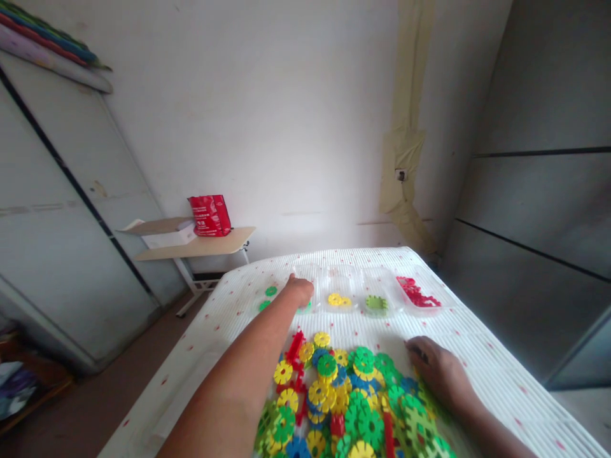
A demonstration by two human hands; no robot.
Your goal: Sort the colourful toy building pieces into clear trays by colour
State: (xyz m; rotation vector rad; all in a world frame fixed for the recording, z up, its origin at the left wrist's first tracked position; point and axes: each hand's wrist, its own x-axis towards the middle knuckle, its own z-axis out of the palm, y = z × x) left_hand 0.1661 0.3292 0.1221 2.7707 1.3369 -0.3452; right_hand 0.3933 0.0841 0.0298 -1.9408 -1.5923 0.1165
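Reaches forward across the ribbed white tablecloth [496, 381] with the left hand [300, 291], fingers bent downward over the left part of a row of clear containers [377, 280] along the far side. Cannot tell between a grip and a release there, with the fingertips out of sight; just below, a bit of green disc [305, 307]. Rests the right hand [436, 369] palm down, fingers curled, at the right edge of a heap of plastic pieces [334, 401]; cannot tell, from this angle, of anything held beneath. In the heap, on the near part of the table between the forearms, notched discs in yellow, green and blue, red pieces mostly toward the left, and light-green ones at the lower left and right, many overlapping. Left of the reaching hand, two green discs [271, 291]; to the right of it, container by container, yellow discs [335, 299], light-green squares [376, 303] and red pieces [417, 294]. Farther back on the left, a small desk [224, 243] with a red bag [210, 216] and a white box [169, 238], side by side.
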